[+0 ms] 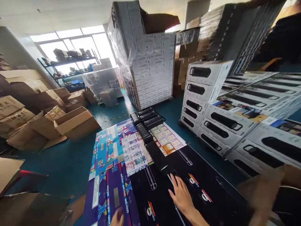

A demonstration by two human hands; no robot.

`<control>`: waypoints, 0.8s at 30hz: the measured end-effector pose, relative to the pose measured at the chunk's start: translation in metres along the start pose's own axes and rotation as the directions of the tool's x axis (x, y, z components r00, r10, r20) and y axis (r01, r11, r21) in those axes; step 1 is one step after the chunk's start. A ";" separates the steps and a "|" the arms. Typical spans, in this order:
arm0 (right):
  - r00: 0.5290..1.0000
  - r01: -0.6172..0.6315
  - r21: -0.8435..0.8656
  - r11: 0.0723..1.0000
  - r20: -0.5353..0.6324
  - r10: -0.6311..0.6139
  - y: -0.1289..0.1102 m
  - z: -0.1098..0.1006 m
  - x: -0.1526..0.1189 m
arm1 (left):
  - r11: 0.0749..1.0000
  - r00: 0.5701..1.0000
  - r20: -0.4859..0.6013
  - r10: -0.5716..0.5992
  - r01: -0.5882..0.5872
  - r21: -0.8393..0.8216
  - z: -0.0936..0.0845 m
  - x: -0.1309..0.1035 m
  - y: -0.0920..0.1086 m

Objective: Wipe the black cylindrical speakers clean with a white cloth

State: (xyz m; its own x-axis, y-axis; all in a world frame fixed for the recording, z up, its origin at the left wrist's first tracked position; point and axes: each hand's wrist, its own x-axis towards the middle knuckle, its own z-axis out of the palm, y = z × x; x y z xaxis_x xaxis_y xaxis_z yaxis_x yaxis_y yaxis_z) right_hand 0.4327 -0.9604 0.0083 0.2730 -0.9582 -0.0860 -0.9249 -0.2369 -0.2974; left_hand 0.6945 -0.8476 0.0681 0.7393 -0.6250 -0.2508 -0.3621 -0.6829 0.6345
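My right hand (pixel 181 194) is over the black printed sheet (pixel 199 169), palm down with its fingers apart and holding nothing. Beyond its fingertips lies a long black device (pixel 156 155) with a flat top. A black perforated device (pixel 144 133) lies end to end with it, and several similar black ones (pixel 150 117) are grouped at the far edge. My left hand (pixel 117 217) is at the bottom edge over the purple printed sheet (pixel 115 185); it is smeared by motion, and its fingers cannot be made out.
Stacked white boxes (pixel 202 94) with pictures of black devices stand at the right. An open cardboard box (pixel 75 122) sits on the green floor at the left. A tall wrapped stack (pixel 152 69) rises behind. Something brown and blurred (pixel 265 194) is at the lower right.
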 end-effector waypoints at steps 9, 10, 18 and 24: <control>0.996 -0.080 -0.078 0.994 -0.035 0.078 -0.047 0.050 0.140 | 0.963 0.965 -0.043 0.258 -0.254 0.086 0.154 0.208 0.185; 0.996 -0.082 -0.091 0.993 -0.034 0.079 -0.046 0.051 0.139 | 0.966 0.967 -0.063 0.247 -0.241 0.091 0.172 0.219 0.204; 0.993 -0.088 -0.113 0.990 0.066 0.096 -0.048 0.045 0.108 | 0.995 0.995 -0.031 0.097 -0.097 0.014 0.216 0.265 0.243; 0.940 -0.258 0.057 0.964 0.245 0.237 -0.009 0.036 0.011 | 0.952 0.942 0.147 0.302 -0.307 0.014 0.156 0.211 0.171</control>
State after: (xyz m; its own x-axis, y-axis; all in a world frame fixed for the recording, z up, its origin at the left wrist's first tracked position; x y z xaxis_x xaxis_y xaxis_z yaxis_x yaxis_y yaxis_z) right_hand 0.4533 -0.9636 -0.0244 0.1019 -0.9175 -0.3844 -0.9476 0.0281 -0.3184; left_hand 0.7000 -1.1554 0.0095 0.5039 -0.8502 -0.1522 -0.5790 -0.4633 0.6709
